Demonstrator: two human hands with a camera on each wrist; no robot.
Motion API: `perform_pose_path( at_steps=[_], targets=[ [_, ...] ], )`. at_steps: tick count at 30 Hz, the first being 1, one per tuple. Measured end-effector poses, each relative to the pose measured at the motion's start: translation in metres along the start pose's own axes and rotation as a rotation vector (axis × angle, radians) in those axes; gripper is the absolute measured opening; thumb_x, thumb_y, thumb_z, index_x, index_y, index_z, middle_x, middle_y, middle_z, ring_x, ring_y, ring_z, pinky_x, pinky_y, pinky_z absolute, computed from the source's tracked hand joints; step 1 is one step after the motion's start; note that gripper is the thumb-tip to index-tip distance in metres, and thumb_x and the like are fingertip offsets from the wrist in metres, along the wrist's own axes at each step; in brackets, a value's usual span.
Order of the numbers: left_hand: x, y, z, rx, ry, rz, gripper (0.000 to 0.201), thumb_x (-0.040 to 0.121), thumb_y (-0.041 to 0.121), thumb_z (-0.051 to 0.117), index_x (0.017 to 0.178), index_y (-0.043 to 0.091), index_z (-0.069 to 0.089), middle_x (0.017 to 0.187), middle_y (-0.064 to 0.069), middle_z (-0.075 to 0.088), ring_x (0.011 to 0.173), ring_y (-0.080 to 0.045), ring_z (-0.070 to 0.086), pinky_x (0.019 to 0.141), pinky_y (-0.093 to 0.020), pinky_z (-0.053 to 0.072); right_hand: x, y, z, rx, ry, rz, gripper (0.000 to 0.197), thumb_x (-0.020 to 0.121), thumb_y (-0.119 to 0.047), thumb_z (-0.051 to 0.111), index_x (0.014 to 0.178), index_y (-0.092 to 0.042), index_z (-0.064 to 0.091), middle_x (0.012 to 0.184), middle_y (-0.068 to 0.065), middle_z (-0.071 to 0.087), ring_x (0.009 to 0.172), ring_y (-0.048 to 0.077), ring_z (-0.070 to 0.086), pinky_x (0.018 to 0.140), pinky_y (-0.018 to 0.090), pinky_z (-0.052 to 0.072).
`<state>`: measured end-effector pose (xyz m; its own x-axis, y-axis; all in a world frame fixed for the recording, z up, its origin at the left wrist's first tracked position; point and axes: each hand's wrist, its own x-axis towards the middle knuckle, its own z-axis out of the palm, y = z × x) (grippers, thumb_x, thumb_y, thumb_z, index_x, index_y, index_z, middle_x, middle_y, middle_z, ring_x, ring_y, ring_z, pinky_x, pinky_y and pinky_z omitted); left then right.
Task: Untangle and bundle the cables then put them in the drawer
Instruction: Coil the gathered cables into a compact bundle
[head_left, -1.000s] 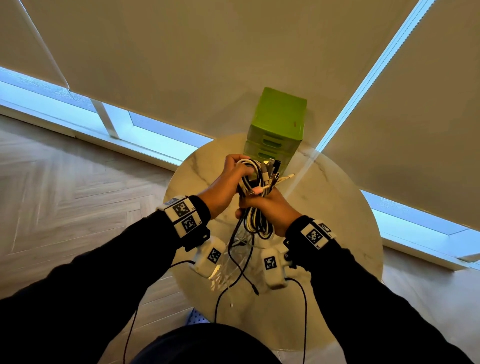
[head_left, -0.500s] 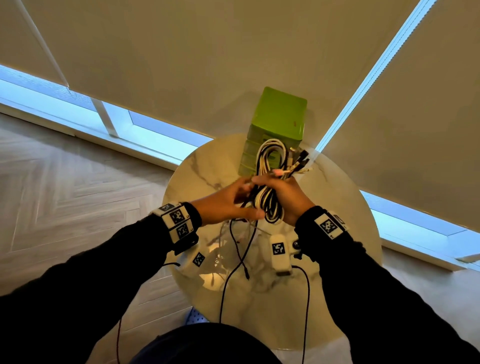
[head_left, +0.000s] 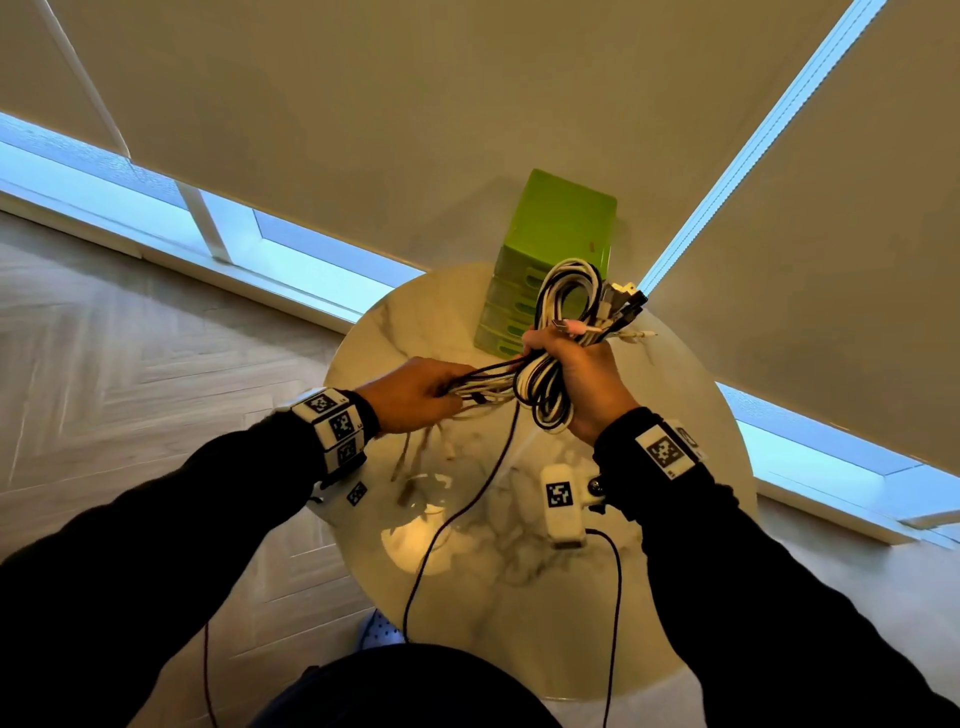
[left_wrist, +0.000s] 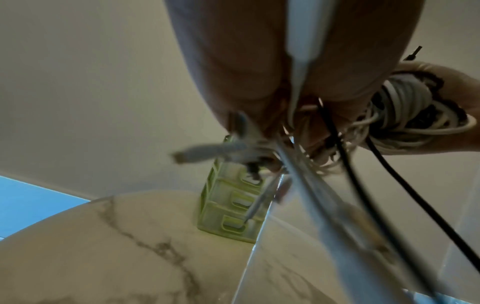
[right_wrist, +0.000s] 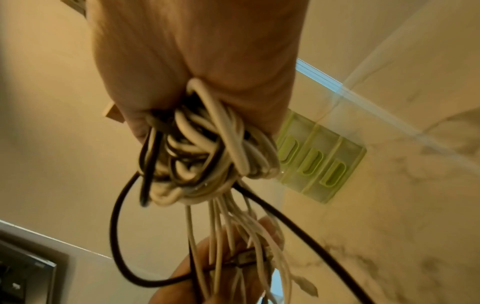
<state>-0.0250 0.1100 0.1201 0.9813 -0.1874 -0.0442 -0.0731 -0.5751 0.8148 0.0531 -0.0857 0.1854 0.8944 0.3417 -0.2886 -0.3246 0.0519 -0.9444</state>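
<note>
The round marble worktop (head_left: 426, 322) carries one thing at its far edge: the green drawer unit (head_left: 558, 228), a small tower of stacked drawers, all of them closed as far as I can see. It stands straight beyond the hands, a little to the right side.

Above the worktop, in the air, is the cable bundle (head_left: 558, 301), a coil of white and black cables with several plugs sticking out to the right. The right hand (head_left: 582, 374) is closed as a fist around the middle of the coil, so the loops stand out above and below the fist and the long axis of the coil runs roughly away from the person, toward the drawer unit. The loose cable ends (head_left: 483, 382) leave the coil sideways to the left, and the left hand (head_left: 410, 395) grips them with curled fingers. One thin black cable (head_left: 467, 499) hangs down from the coil to the worktop.

I judge that the loose ends must next be wound across the coil. The right hand is nearer to the drawers, so it would carry the bundle there.
</note>
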Motion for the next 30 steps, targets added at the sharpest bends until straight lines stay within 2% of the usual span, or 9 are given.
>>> perform_pose_path(
  at_steps=[4, 6, 9, 13, 17, 20, 23, 25, 30],
  targets=[
    [-0.002, -0.012, -0.003, 0.071, 0.082, -0.041, 0.034, 0.101, 0.011, 0.056, 0.133, 0.020, 0.062, 0.104, 0.011, 0.067, 0.082, 0.014, 0.057, 0.075, -0.005, 0.039, 0.007, -0.001, -0.007, -0.035, 0.091, 0.000, 0.011, 0.086, 0.002, 0.065, 0.097, 0.003, 0.063, 0.077, 0.022, 0.065, 0.067, 0.030, 0.069, 0.062, 0.034, 0.057],
    [-0.005, -0.018, 0.000, 0.081, 0.117, -0.036, 0.038, 0.099, 0.020, 0.062, 0.137, 0.023, 0.059, 0.123, 0.008, 0.065, 0.102, 0.009, 0.054, 0.086, -0.003, 0.037, 0.013, 0.000, -0.008, -0.055, 0.163, -0.004, 0.022, 0.082, -0.002, 0.070, 0.102, 0.007, 0.064, 0.085, 0.027, 0.066, 0.070, 0.032, 0.070, 0.065, 0.036, 0.058],
    [-0.008, -0.029, 0.010, 0.154, 0.199, 0.004, 0.048, 0.093, 0.033, 0.068, 0.138, 0.026, 0.054, 0.136, 0.003, 0.055, 0.122, -0.010, 0.051, 0.103, -0.025, 0.038, 0.022, 0.001, -0.010, -0.084, 0.303, -0.030, 0.038, 0.069, -0.015, 0.078, 0.103, 0.002, 0.071, 0.096, 0.025, 0.073, 0.087, 0.039, 0.073, 0.082, 0.050, 0.061],
    [-0.009, -0.013, 0.026, -0.108, 0.190, -0.061, 0.013, 0.100, 0.035, 0.058, 0.107, 0.026, 0.064, 0.102, 0.010, 0.065, 0.094, -0.008, 0.061, 0.086, -0.029, 0.047, 0.027, 0.002, -0.011, -0.090, 0.378, -0.056, 0.025, 0.071, -0.015, 0.077, 0.095, -0.012, 0.074, 0.098, 0.018, 0.075, 0.094, 0.037, 0.072, 0.088, 0.055, 0.058],
    [0.003, 0.008, 0.046, 0.007, 0.355, 0.087, 0.028, 0.095, 0.033, 0.066, 0.118, 0.021, 0.056, 0.116, 0.005, 0.054, 0.102, -0.008, 0.053, 0.085, -0.019, 0.043, 0.027, 0.006, -0.007, -0.047, 0.330, -0.031, 0.032, 0.079, -0.008, 0.076, 0.109, 0.001, 0.070, 0.091, 0.016, 0.072, 0.088, 0.035, 0.073, 0.084, 0.051, 0.060],
    [0.024, 0.017, 0.043, -0.076, 0.473, 0.040, 0.025, 0.091, 0.030, 0.071, 0.104, 0.021, 0.052, 0.106, 0.004, 0.056, 0.092, -0.009, 0.052, 0.075, -0.012, 0.040, 0.025, 0.008, -0.006, -0.052, 0.291, -0.030, 0.033, 0.079, -0.006, 0.075, 0.108, 0.007, 0.068, 0.086, 0.017, 0.069, 0.088, 0.041, 0.072, 0.081, 0.051, 0.061],
    [0.035, 0.015, 0.031, -0.087, 0.458, 0.048, 0.021, 0.087, 0.008, 0.070, 0.092, 0.020, 0.053, 0.087, 0.010, 0.055, 0.072, -0.002, 0.050, 0.065, -0.011, 0.038, 0.025, 0.006, -0.013, -0.094, 0.280, -0.028, 0.029, 0.080, -0.005, 0.075, 0.106, 0.008, 0.069, 0.085, 0.017, 0.070, 0.081, 0.033, 0.071, 0.074, 0.041, 0.060],
    [0.037, 0.007, 0.023, -0.020, 0.420, 0.040, 0.029, 0.078, -0.004, 0.066, 0.086, 0.020, 0.052, 0.081, 0.012, 0.050, 0.069, 0.001, 0.046, 0.063, -0.012, 0.035, 0.026, 0.006, -0.018, -0.130, 0.278, -0.021, 0.028, 0.078, -0.008, 0.076, 0.103, 0.003, 0.071, 0.086, 0.017, 0.071, 0.085, 0.035, 0.072, 0.078, 0.045, 0.061],
    [0.033, -0.016, 0.021, 0.074, 0.388, -0.097, 0.034, 0.076, -0.007, 0.065, 0.088, 0.021, 0.051, 0.083, 0.009, 0.048, 0.069, -0.001, 0.046, 0.066, -0.019, 0.036, 0.027, 0.012, -0.027, -0.162, 0.290, -0.029, 0.032, 0.076, -0.013, 0.078, 0.105, -0.003, 0.072, 0.097, 0.019, 0.073, 0.094, 0.037, 0.072, 0.084, 0.050, 0.060]
  ],
)
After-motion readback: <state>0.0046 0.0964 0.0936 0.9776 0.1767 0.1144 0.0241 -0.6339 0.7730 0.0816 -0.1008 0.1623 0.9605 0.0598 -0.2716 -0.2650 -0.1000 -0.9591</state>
